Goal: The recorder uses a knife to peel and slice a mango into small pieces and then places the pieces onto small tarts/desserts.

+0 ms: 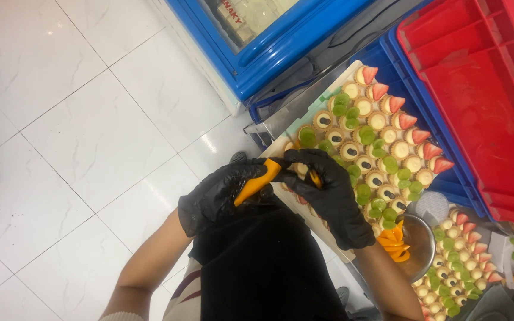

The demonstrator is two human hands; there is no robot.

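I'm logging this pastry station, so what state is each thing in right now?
Left hand: gloved, closed on an orange fruit slice.
Right hand: gloved, pinching a small orange piece.
Tart tray: full, tarts topped with strawberry, grape, dark pieces.
Metal bowl: holds orange slices, partly filled.
Second tart tray: full, topped.
Red crate: empty.
Freezer lid: shut.

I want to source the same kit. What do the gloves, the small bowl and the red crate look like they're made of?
Gloves, on left hand and right hand: thin black nitrile or latex, judging by the slight sheen and wrinkles. Small bowl: likely stainless steel, grey and reflective. Red crate: moulded plastic, glossy with ribbed walls.
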